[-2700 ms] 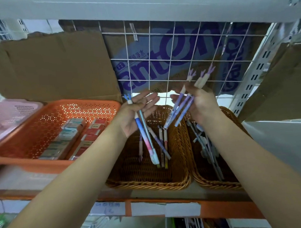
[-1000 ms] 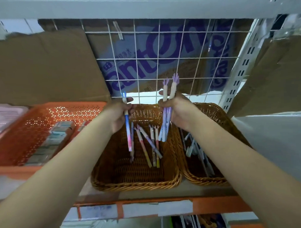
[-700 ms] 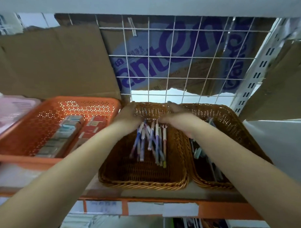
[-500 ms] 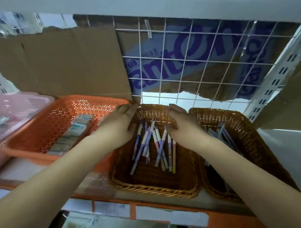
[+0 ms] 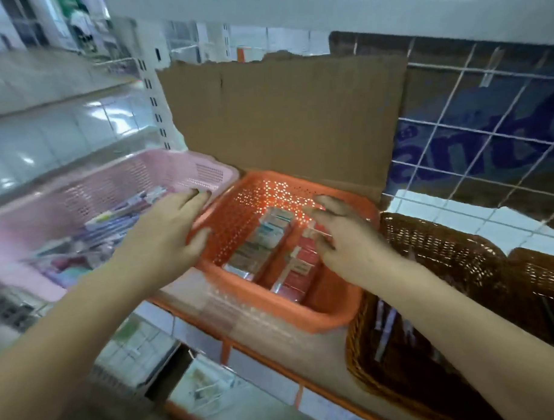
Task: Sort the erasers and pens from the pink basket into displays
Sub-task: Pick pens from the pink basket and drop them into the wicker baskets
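On my feed both hands look empty, fingers loose. Left hand (image 5: 163,239) sits where the pink basket (image 5: 161,162), full of pens (image 5: 113,222), meets the orange basket (image 5: 304,315); right hand (image 5: 352,238) is over the erasers (image 5: 264,238) in the orange one.

Perforated plastic pink basket (image 5: 117,184) and orange tray (image 5: 329,314) (slightly glossy); woven wicker basket (image 5: 440,254); matt cardboard (image 5: 282,115).

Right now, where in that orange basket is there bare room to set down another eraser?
Bare floor in the orange basket lies between its left wall and the pale eraser row, and at its far end behind both rows. The red eraser row sits under the right hand. The pink basket is crowded.
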